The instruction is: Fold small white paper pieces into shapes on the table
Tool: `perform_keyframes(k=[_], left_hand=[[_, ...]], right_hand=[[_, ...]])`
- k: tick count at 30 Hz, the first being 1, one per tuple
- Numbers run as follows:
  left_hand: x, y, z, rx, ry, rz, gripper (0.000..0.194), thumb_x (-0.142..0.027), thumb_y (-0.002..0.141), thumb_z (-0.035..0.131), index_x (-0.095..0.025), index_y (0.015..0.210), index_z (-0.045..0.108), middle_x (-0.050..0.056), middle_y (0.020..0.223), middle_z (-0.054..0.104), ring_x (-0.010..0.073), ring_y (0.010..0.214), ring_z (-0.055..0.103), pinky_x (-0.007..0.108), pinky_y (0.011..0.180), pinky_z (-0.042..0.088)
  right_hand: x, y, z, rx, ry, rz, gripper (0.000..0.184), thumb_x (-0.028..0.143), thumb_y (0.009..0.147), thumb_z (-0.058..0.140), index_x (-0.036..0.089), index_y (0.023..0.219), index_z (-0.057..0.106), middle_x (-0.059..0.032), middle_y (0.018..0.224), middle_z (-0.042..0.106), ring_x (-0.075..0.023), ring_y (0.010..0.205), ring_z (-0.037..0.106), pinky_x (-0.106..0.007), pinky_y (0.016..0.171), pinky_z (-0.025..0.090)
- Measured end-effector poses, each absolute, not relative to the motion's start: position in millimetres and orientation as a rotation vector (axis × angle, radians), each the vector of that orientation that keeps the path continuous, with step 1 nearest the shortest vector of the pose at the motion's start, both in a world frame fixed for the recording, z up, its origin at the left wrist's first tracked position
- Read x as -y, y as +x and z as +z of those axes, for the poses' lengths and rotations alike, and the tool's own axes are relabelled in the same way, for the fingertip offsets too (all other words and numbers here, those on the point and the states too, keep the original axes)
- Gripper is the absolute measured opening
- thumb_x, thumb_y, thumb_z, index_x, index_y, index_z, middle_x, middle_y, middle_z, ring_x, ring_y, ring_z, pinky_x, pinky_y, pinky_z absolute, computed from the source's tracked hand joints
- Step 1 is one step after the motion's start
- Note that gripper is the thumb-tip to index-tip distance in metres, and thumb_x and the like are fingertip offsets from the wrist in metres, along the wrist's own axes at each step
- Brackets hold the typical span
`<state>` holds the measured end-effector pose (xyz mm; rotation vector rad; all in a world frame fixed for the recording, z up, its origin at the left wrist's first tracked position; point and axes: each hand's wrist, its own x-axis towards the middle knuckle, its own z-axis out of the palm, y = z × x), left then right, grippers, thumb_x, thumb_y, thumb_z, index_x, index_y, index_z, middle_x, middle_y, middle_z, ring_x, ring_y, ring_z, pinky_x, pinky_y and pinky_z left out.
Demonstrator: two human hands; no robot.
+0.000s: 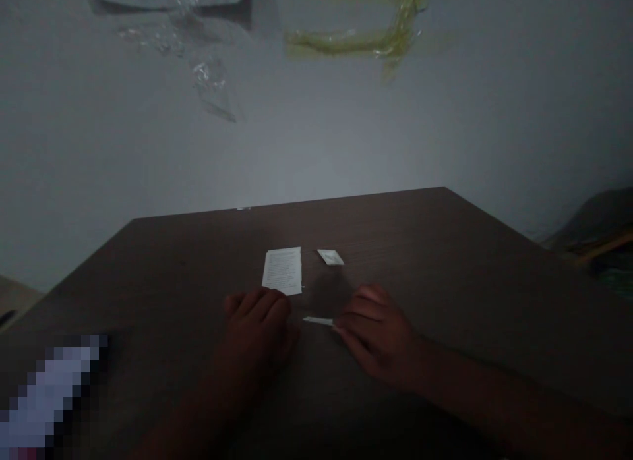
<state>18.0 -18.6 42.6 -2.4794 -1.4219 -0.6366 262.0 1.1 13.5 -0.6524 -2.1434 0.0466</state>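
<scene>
My right hand (378, 335) pinches one end of a thin white strip, seemingly paper (318, 321), between thumb and fingers. The strip's other end points left, towards my left hand (260, 321), and is apart from it. My left hand is curled closed at the near edge of a printed sheet of paper (283, 270); whether anything is inside its fingers is hidden. Beyond my right hand lies a small pale diamond-shaped piece (330, 257), which looks like a folded paper or packet.
The brown wooden table (386, 229) meets a pale wall (316, 143) with clear and yellow tape (346, 43) on it. A blurred-out flat device (54, 387) lies at the near left. A small white scrap (244, 209) sits on the far edge. The light is dim.
</scene>
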Motion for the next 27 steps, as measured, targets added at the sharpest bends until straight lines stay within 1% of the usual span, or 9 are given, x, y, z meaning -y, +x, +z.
perform_keyframes(k=[2,5,9,12,13,16,17,21,27], left_hand=[[16.7,14.7,40.4,1.418,-2.520,-0.712,0.015,-0.010,0.092,0.055,-0.022,0.096,0.065,0.007,0.100,0.077,0.0296,0.099,0.069,0.047,0.090,0.046],[19.4,19.2,38.6,1.299,-2.664,-0.791,0.020,-0.015,0.094,0.060,-0.022,0.111,0.069,0.009,0.113,0.078,0.0293,0.106,0.070,0.046,0.092,0.050],[24.0,28.2,39.0,1.166,-2.756,-0.732,0.016,-0.008,0.100,0.063,-0.023,0.100,0.069,0.000,0.098,0.078,0.0230,0.097,0.071,0.039,0.090,0.051],[27.3,32.6,38.3,1.116,-2.721,-0.728,0.014,-0.008,0.099,0.067,-0.021,0.093,0.067,0.000,0.091,0.076,0.0231,0.090,0.070,0.038,0.085,0.051],[28.9,34.4,38.2,1.107,-2.709,-0.733,0.015,-0.007,0.098,0.067,-0.021,0.091,0.066,0.000,0.089,0.075,0.0230,0.087,0.069,0.038,0.082,0.050],[34.6,41.4,39.4,1.107,-2.695,-0.751,0.021,-0.005,0.097,0.059,-0.022,0.086,0.064,0.000,0.082,0.071,0.0227,0.081,0.066,0.039,0.074,0.048],[36.3,43.8,40.3,1.178,-2.680,-0.710,0.023,-0.004,0.098,0.057,-0.022,0.087,0.065,0.000,0.084,0.072,0.0228,0.083,0.066,0.040,0.077,0.049],[40.8,48.2,42.7,1.045,-2.703,-0.753,0.021,-0.005,0.098,0.059,-0.021,0.086,0.063,0.000,0.082,0.071,0.0220,0.080,0.064,0.040,0.073,0.045],[40.7,37.4,41.2,1.090,-2.638,-0.746,0.016,-0.008,0.101,0.060,-0.022,0.094,0.065,0.000,0.089,0.074,0.0227,0.087,0.066,0.039,0.080,0.044]], right_hand=[[-4.6,264.5,12.2,2.149,-0.649,0.043,0.017,0.014,0.106,0.063,0.019,0.092,0.070,-0.0027,0.083,0.070,-0.0209,0.083,0.059,-0.038,0.078,0.046],[-6.7,265.1,9.9,2.171,-0.605,0.079,0.014,0.014,0.106,0.063,0.019,0.095,0.070,-0.0026,0.086,0.072,-0.0211,0.085,0.061,-0.039,0.080,0.048],[-4.4,262.8,8.1,2.166,-0.623,0.118,0.009,0.014,0.104,0.063,0.020,0.104,0.071,-0.0037,0.092,0.074,-0.0227,0.088,0.063,-0.041,0.082,0.051],[-0.5,259.6,8.4,2.112,-0.650,0.061,0.021,0.013,0.100,0.064,0.018,0.120,0.069,-0.0085,0.105,0.076,-0.0260,0.096,0.065,-0.045,0.086,0.053],[1.1,258.3,8.7,2.106,-0.649,0.054,0.024,0.012,0.098,0.064,0.018,0.121,0.069,-0.0092,0.107,0.075,-0.0265,0.098,0.065,-0.046,0.087,0.053],[6.3,253.9,9.7,2.141,-0.624,0.088,0.018,0.007,0.094,0.061,0.018,0.106,0.067,-0.0066,0.097,0.073,-0.0245,0.091,0.064,-0.044,0.083,0.052],[8.0,252.6,10.2,2.149,-0.616,0.099,0.015,0.006,0.093,0.060,0.019,0.100,0.065,-0.0055,0.092,0.071,-0.0235,0.087,0.063,-0.043,0.081,0.052],[12.3,250.3,12.7,2.136,-0.610,0.104,0.016,0.007,0.090,0.060,0.021,0.085,0.056,-0.0025,0.083,0.066,-0.0212,0.080,0.059,-0.042,0.078,0.048],[-3.4,262.0,15.4,2.108,-0.710,0.121,0.020,0.005,0.086,0.059,0.023,0.082,0.052,-0.0006,0.080,0.064,-0.0209,0.078,0.057,-0.040,0.076,0.045]])
